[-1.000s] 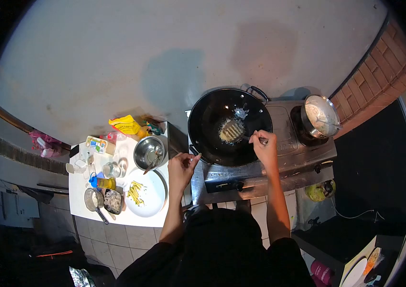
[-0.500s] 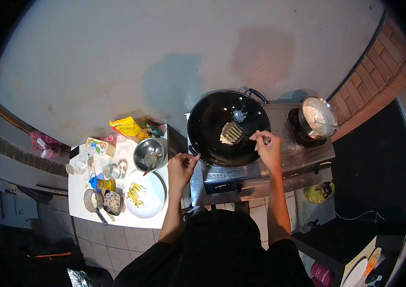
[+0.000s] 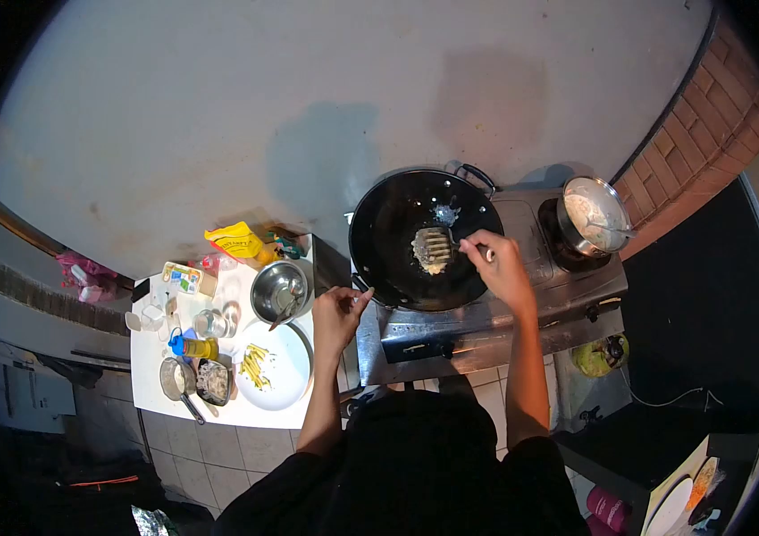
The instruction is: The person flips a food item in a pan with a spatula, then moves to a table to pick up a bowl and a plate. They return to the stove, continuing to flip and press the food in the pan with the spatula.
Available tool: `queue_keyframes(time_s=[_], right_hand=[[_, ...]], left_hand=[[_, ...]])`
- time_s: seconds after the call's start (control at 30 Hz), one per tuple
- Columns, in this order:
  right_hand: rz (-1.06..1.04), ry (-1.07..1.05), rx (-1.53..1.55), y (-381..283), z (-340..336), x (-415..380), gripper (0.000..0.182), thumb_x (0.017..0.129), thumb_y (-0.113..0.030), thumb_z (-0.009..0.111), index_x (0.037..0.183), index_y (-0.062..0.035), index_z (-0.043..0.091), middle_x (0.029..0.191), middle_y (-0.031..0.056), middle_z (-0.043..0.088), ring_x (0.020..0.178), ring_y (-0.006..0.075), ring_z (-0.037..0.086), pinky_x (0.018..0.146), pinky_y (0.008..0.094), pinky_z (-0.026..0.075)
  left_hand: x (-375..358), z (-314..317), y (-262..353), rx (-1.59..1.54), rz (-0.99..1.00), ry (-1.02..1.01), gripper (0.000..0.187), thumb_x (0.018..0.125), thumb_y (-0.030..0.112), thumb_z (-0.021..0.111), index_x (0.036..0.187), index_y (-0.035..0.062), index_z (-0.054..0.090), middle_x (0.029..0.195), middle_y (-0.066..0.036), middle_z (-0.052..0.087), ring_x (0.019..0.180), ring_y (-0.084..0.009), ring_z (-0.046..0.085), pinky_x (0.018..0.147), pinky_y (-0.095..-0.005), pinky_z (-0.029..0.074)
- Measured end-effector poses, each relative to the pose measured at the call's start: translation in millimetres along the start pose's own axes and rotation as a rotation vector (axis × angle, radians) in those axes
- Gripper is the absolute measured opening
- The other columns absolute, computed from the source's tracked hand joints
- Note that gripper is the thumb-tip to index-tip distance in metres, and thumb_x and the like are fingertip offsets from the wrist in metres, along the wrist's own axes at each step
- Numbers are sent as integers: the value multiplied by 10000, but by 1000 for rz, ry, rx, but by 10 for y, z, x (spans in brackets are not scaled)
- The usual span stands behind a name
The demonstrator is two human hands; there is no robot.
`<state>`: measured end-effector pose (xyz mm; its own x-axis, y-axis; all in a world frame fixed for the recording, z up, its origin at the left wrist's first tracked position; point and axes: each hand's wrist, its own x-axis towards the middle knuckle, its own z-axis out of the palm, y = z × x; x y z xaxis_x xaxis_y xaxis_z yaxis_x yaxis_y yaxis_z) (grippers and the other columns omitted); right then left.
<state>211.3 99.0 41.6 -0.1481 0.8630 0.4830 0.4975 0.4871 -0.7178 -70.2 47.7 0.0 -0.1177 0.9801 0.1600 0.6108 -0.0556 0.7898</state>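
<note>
A black wok (image 3: 388, 214) sits on the stove. At its lower left rim, my left hand (image 3: 340, 314) is closed on the wok's side handle (image 3: 361, 284). Over the wok's right side, my right hand (image 3: 500, 266) grips a slotted turner (image 3: 436, 239); its handle is mostly hidden by the fingers. The turner's head lies over a pale, battered-looking piece of food (image 3: 433, 265) near the middle of the wok. Just above it, a whitish bubbly patch (image 3: 445, 214) shows on the wok's surface.
Right of the wok, a steel pot (image 3: 592, 214) of pale mixture stands on the other burner. The white table (image 3: 151, 384) at left holds a steel bowl (image 3: 278, 290), a plate (image 3: 294, 366) with yellowish-green strips, and an oil bottle (image 3: 196, 347). A wall (image 3: 290, 71) rises behind the stove.
My right hand has shifted slightly and turned over, changing the turner's angle. More of the food now shows below the turner's head. My left hand stays at the wok handle.
</note>
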Motion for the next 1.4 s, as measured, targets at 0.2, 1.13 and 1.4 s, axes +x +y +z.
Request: queue_keyframes(time_s=[0.2, 1.13, 1.4], right_hand=[[247, 6, 182, 28, -171, 37, 184, 910, -122, 624, 810, 31, 641, 683, 7, 599, 561, 36, 485, 505, 215, 385], [32, 321, 28, 150, 185, 2, 67, 877, -25, 593, 888, 39, 576, 888, 171, 632, 784, 355, 619, 679, 362, 479], [220, 268, 0, 192, 218, -46, 131, 882, -64, 595, 813, 41, 557, 694, 194, 565, 571, 333, 554, 542, 387, 409]], left_hand=[[23, -42, -8, 0, -9, -45, 298, 786, 249, 764, 763, -38, 689, 599, -106, 603, 519, -169, 570, 527, -289, 443], [-67, 2, 159, 35, -62, 59, 279, 782, 216, 773, 753, -47, 682, 597, -78, 611, 527, -134, 558, 538, -271, 448], [-77, -7, 159, 39, -74, 29, 277, 795, 228, 756, 775, -41, 691, 632, -91, 637, 559, -130, 581, 565, -278, 461]])
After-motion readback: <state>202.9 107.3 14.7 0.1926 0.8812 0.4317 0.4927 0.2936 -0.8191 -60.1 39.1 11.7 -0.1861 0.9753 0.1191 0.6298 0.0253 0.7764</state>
